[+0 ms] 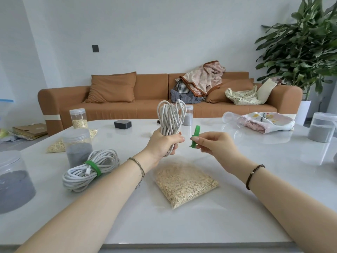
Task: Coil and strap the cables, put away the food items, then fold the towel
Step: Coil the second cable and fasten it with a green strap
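Observation:
My left hand (164, 143) grips a bundle of coiled white cable (170, 117), held upright above the table. My right hand (211, 143) pinches a green strap (194, 136) just to the right of the bundle, apart from it. A second white cable coil (87, 170) lies on the table at the left, bound with a green strap. A clear bag of oats (184, 183) lies flat below my hands. Another small bag of oats (56, 146) lies at the left. A pink and white towel (266, 121) lies crumpled at the back right of the table.
Clear jars stand around the white table (237, 207): two with grey contents at the left (78, 147) (12, 179), one with oats (78, 118), a small one behind the cable (187, 115), one at the right (321, 127). A black box (122, 124) sits at the back. A brown sofa stands behind.

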Demonstrator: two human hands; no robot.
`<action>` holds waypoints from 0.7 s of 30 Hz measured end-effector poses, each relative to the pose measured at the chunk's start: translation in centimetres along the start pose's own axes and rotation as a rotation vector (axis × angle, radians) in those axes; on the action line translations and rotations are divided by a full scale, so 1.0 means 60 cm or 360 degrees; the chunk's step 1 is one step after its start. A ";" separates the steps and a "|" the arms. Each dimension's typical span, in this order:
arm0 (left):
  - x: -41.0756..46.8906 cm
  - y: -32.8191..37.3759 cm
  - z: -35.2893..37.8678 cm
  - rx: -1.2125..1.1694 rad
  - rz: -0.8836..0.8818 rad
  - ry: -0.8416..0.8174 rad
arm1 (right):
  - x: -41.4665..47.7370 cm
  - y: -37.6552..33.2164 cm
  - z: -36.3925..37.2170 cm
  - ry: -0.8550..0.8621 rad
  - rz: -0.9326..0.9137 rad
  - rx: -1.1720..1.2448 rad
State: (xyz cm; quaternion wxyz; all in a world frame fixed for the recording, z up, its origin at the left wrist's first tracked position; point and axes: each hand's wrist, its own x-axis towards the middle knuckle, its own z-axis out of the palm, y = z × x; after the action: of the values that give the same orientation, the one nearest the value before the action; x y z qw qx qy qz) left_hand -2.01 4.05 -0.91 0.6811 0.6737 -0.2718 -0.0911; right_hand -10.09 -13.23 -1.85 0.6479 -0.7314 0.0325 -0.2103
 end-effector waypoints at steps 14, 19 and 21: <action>-0.003 -0.002 0.009 0.0258 0.0185 0.0018 | -0.015 -0.018 0.014 -0.0157 0.0021 0.0164; -0.002 -0.007 0.016 0.0329 0.0297 0.0025 | -0.017 -0.019 0.012 -0.0135 0.0011 0.0072; -0.002 -0.008 0.015 0.0328 0.0330 0.0017 | -0.018 -0.018 0.012 -0.0136 0.0029 0.0026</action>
State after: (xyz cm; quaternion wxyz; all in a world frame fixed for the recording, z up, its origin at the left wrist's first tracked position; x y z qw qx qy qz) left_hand -2.46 3.29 -1.47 0.6154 0.7089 -0.3444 0.0118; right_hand -11.06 -12.04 -1.12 0.6565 -0.7341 0.0097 -0.1734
